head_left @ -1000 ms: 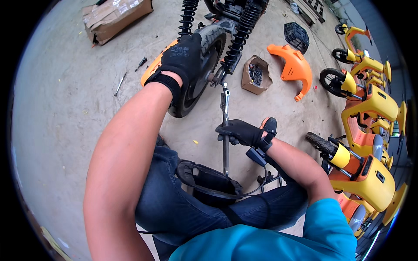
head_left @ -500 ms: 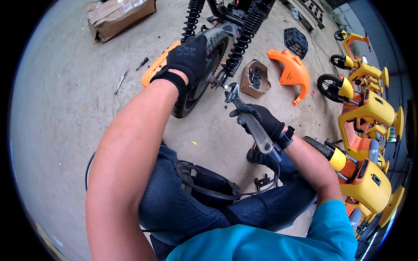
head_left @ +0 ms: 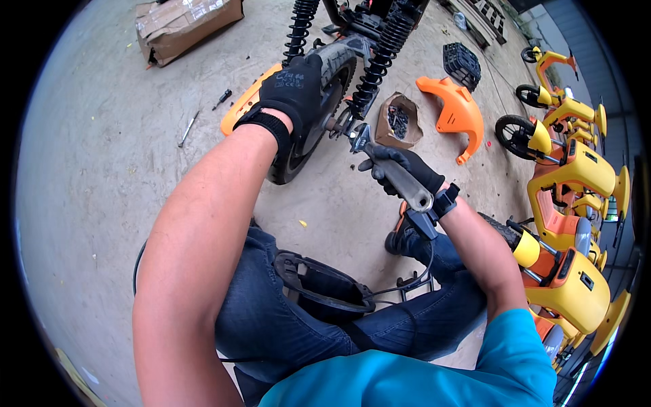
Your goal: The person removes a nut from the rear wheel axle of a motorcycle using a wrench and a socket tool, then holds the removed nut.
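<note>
In a black glove, my left hand (head_left: 293,88) is wrapped over the top of a black wheel tyre (head_left: 337,62). My right hand (head_left: 422,169), also gloved, grips the shaft of a large grey adjustable wrench (head_left: 400,180). The wrench's jaws are at the end of the wheel's axle (head_left: 337,126), beside the lower end of a black coil-spring shock absorber (head_left: 382,57). Whether the jaws sit tightly round the axle nut cannot be made out.
An open cardboard box (head_left: 399,122) of small dark parts stands right of the wheel, near an orange fender (head_left: 456,115) and a black crate (head_left: 461,64). Yellow scooters (head_left: 580,169) line the right. A metal tool (head_left: 188,129) and a large carton (head_left: 186,27) lie left.
The wrench's handle end has swung away from my knees, toward the cardboard box, and my right hand moved with it. My left hand stays on the tyre.
</note>
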`<state>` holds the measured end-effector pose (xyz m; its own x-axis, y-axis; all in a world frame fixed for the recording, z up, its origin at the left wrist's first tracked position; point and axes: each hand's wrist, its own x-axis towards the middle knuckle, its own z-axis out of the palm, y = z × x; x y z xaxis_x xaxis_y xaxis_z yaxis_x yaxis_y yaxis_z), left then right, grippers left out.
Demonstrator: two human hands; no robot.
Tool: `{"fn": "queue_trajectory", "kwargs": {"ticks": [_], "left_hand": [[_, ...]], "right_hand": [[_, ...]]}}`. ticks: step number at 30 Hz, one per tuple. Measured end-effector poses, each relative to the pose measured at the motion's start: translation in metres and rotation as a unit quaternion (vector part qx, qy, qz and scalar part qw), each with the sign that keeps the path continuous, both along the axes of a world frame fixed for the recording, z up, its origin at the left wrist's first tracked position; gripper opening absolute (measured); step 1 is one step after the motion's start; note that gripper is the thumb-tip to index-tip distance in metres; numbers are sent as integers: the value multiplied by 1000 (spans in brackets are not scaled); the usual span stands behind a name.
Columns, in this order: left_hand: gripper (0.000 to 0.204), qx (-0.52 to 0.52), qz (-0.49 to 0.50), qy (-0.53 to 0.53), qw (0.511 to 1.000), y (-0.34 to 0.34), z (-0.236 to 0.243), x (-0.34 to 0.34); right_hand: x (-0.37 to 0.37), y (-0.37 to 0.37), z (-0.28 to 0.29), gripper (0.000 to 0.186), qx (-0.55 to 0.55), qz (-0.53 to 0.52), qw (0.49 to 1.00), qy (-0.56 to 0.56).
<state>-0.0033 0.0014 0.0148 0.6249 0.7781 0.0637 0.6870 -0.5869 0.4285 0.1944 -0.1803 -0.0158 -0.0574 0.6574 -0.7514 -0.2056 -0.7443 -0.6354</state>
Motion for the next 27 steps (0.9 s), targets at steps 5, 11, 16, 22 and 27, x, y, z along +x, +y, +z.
{"fn": "queue_trajectory", "kwargs": {"ticks": [5, 11, 16, 22, 27], "left_hand": [[50, 5, 1, -1, 1000, 0, -2, 0], [50, 5, -3, -3, 1000, 1, -1, -1], [49, -1, -11, -6, 1000, 2, -3, 0], [49, -22, -7, -1, 1000, 2, 1, -2], [48, -9, -6, -11, 1000, 2, -4, -1]], "right_hand": [[7, 8, -4, 37, 2, -27, 998, 57], [16, 28, -4, 32, 19, -14, 992, 123], [22, 36, -2, 38, 12, -26, 980, 194], [10, 27, 12, 31, 24, -4, 998, 57], [-24, 7, -7, 28, 80, 88, 983, -138]]}}
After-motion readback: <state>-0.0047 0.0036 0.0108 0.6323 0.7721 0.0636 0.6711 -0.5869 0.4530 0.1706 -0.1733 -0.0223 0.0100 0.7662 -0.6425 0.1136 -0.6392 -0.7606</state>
